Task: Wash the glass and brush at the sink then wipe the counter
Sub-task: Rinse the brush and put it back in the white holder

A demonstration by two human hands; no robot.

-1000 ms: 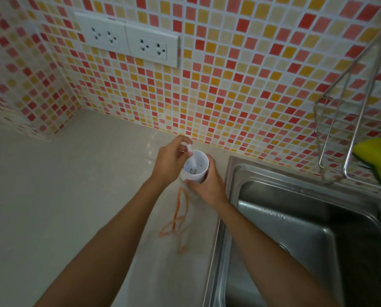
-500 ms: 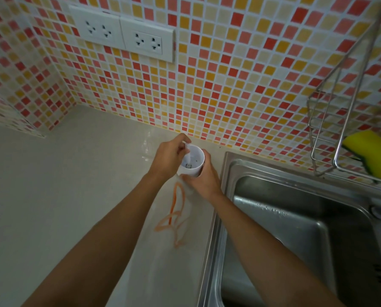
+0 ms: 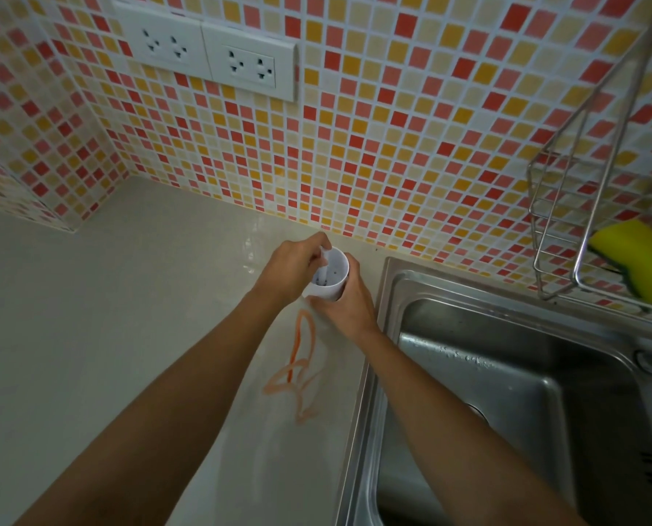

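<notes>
A white cup-like glass (image 3: pixel 334 284) stands on the pale counter (image 3: pixel 108 317) just left of the steel sink (image 3: pixel 487 373). My right hand (image 3: pixel 345 303) wraps around its near side. My left hand (image 3: pixel 288 269) pinches the thin white handle of a brush (image 3: pixel 323 260) that dips into the glass; its dark tip shows at the bottom. An orange smear (image 3: pixel 298 368) loops across the counter below the glass.
A wire rack (image 3: pixel 567 206) hangs on the tiled wall at the right and holds a yellow-green sponge (image 3: pixel 639 260). Two white wall sockets (image 3: pixel 207 56) sit above the counter. The sink's basin is wet.
Both hands stay on the glass and brush. The brush handle has shifted slightly inside the glass, and the view has tilted up a little.
</notes>
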